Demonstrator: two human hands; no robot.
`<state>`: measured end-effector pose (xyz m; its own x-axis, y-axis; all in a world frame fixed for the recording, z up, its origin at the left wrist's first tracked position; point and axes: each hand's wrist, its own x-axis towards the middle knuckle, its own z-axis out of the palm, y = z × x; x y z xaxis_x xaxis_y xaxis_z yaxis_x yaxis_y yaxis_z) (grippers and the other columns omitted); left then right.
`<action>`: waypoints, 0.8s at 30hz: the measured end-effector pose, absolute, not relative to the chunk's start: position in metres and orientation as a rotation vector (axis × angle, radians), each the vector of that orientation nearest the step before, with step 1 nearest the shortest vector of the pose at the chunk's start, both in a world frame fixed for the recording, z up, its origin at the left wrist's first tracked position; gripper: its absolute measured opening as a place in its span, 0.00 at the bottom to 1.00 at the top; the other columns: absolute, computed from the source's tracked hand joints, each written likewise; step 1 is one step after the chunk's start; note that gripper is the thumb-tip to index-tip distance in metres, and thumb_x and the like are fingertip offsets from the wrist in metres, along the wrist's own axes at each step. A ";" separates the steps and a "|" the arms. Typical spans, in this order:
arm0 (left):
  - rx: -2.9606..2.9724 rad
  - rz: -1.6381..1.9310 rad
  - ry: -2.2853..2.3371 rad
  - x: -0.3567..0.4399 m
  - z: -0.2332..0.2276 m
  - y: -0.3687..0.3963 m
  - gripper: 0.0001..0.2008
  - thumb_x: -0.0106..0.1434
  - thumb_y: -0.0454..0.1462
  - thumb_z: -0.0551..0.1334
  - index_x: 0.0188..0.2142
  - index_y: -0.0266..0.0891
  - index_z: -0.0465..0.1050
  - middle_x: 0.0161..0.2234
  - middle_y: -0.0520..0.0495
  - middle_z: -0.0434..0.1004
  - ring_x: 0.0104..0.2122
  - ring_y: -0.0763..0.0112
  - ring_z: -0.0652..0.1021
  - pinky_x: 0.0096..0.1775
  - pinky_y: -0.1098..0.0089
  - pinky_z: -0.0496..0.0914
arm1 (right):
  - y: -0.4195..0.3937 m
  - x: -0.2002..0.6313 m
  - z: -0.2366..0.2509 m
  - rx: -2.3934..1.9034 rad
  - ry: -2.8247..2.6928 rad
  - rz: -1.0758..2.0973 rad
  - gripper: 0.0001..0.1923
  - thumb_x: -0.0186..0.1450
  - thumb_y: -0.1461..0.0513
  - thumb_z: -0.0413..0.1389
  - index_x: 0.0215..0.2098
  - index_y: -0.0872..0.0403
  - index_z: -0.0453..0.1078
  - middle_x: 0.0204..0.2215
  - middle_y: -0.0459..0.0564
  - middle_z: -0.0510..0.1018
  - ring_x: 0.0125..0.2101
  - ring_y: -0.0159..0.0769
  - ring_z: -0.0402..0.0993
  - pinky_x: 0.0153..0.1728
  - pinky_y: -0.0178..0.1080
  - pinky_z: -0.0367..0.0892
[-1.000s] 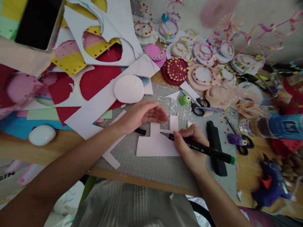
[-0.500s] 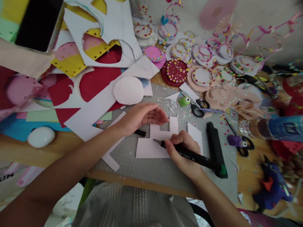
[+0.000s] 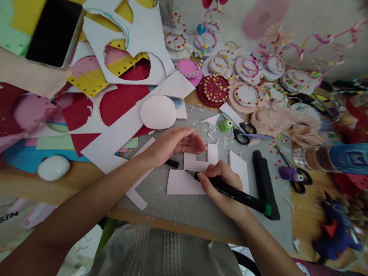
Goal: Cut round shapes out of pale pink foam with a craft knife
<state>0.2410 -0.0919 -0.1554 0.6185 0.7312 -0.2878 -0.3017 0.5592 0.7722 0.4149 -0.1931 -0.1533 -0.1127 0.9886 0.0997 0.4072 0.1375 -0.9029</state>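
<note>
My right hand grips a black marker with a green end, its tip resting on a pale pink paper cut-out that lies on the grey cutting mat. My left hand hovers just above the cut-out's upper left, fingers curved and slightly apart, holding nothing. A black marker cap lies under the left wrist. A second pale paper piece sits right of my right hand.
A long black tool lies right of the paper. Scissors, a green punch, purple scissors, decorated paper discs, cut coloured sheets, a phone, a white stone and a blue glue gun crowd the table.
My right hand slid the marker tip left across the pink cut-out, uncovering the paper piece at its right. The left hand stayed almost still.
</note>
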 end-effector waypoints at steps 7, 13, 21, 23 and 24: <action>0.745 0.661 0.654 0.241 -0.155 -0.093 0.18 0.66 0.44 0.56 0.32 0.32 0.78 0.33 0.40 0.82 0.36 0.65 0.81 0.43 0.64 0.74 | -0.193 0.413 -0.158 -1.471 -1.405 0.789 0.13 0.63 0.64 0.59 0.26 0.50 0.58 0.20 0.39 0.66 0.20 0.28 0.61 0.21 0.32 0.59; 0.744 0.663 0.649 0.241 -0.155 -0.092 0.18 0.66 0.43 0.55 0.32 0.32 0.78 0.33 0.41 0.82 0.36 0.66 0.81 0.42 0.66 0.74 | -0.192 0.413 -0.159 -1.481 -1.424 0.730 0.13 0.63 0.63 0.59 0.26 0.50 0.58 0.20 0.40 0.67 0.19 0.28 0.60 0.21 0.33 0.58; 0.737 0.666 0.644 0.241 -0.155 -0.092 0.18 0.66 0.44 0.56 0.32 0.32 0.78 0.33 0.41 0.82 0.36 0.65 0.81 0.42 0.66 0.74 | -0.191 0.411 -0.156 -1.489 -1.453 0.688 0.14 0.64 0.63 0.59 0.25 0.49 0.58 0.19 0.39 0.66 0.19 0.29 0.60 0.20 0.34 0.57; 0.737 0.662 0.650 0.241 -0.155 -0.092 0.18 0.66 0.44 0.56 0.32 0.32 0.78 0.33 0.41 0.82 0.36 0.65 0.81 0.43 0.66 0.74 | -0.192 0.411 -0.156 -1.502 -1.454 0.688 0.14 0.64 0.63 0.58 0.25 0.49 0.58 0.19 0.40 0.66 0.19 0.29 0.60 0.20 0.34 0.57; 0.739 0.661 0.652 0.240 -0.155 -0.092 0.18 0.66 0.44 0.56 0.32 0.32 0.78 0.33 0.41 0.82 0.36 0.65 0.81 0.43 0.65 0.74 | -0.192 0.412 -0.157 -1.507 -1.456 0.685 0.14 0.64 0.63 0.58 0.25 0.49 0.58 0.19 0.40 0.66 0.19 0.29 0.60 0.20 0.34 0.57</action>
